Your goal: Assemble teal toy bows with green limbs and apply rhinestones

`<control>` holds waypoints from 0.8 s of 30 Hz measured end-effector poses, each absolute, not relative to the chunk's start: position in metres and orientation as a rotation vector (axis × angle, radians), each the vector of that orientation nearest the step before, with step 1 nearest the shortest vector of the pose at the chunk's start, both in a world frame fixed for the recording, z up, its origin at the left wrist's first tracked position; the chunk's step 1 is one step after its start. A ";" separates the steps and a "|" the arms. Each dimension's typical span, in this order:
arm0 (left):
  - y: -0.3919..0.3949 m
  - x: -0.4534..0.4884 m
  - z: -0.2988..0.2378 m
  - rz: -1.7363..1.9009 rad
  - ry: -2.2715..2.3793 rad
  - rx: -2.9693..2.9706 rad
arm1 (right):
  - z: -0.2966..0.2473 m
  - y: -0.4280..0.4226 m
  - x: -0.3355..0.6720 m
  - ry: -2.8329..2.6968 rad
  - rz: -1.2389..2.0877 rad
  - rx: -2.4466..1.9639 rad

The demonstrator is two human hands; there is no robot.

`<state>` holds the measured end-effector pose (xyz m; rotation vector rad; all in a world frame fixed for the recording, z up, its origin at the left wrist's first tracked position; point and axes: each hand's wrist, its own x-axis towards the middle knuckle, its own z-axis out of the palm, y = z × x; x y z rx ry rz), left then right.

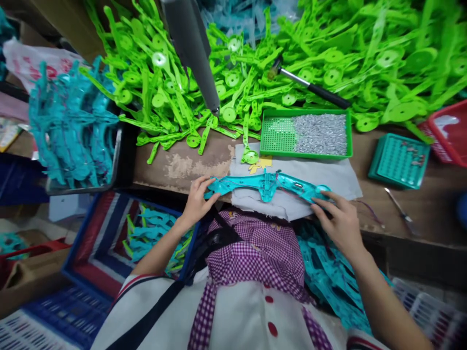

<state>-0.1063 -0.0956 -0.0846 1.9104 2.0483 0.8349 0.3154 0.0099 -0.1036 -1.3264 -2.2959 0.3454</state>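
- 2 hands, both on 1 teal bow-shaped part (268,187), centre of frame, lying sideways over a grey cloth.
- Left hand (199,201), centre-left: narrow, thumb and fingers pinching the part's left end.
- Right hand (341,221), right of centre: thumb and fingers at the part's right end, gap narrow; how firm the grip is, cannot tell.
- 1 grey cloth (339,177), on the wooden bench (153,163), mid-frame; 1 yellow piece (260,164) on it, just above the part.
- 1 green tray (306,156), right of upper centre; silvery metal pieces (321,133) fill its right side, too many to count.
- 1 hammer (310,87), black grip, on the green parts (333,75); these heap across the top, uncountable.
- 1 dark grey tool (193,53), top centre, tip down, over the heap.
- 1 small stack of teal trays (397,160), right of frame; number of layers unclear. 1 slim pointed tool (399,206) below it.
- 1 red basket (448,131), right edge, cut off.
- 1 black bin (116,155), left, packed with upright teal parts (75,126); overlapping, no count.
- 1 blue crate (82,233), lower left, striped lining, teal and green pieces inside.
- More teal parts (332,272), lower right, below the bench edge, uncounted.
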 end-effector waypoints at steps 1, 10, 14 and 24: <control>-0.097 -0.111 -0.083 0.794 2.032 1.900 | -0.103 0.011 0.314 -2.278 0.378 -1.315; -0.067 -0.128 -0.084 0.440 1.852 2.031 | -0.107 0.011 0.306 -2.110 0.453 -1.331; -0.036 -0.141 -0.083 0.392 1.772 2.010 | -0.091 0.012 0.297 -2.103 0.328 -1.431; -0.001 -0.139 -0.076 0.446 1.809 1.923 | -0.049 0.072 0.299 -2.530 0.017 -1.405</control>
